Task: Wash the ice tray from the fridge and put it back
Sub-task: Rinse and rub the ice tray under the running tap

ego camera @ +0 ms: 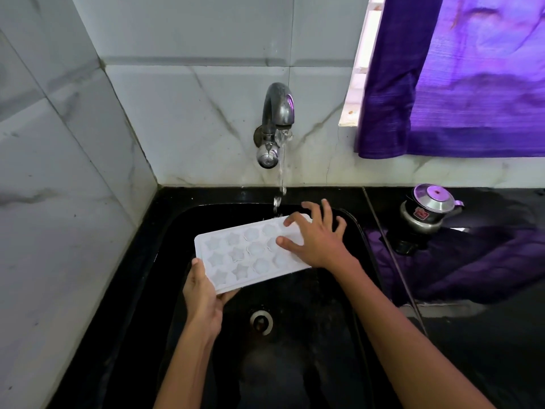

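Now the left hand (203, 286) is gripping the near-left corner of the white plastic ice tray with star-shaped cells (236, 255), held over the black sink (165, 261); the right hand (317, 237) is pressing spread fingers on its far end, beneath running water from the chrome tap (275, 119).
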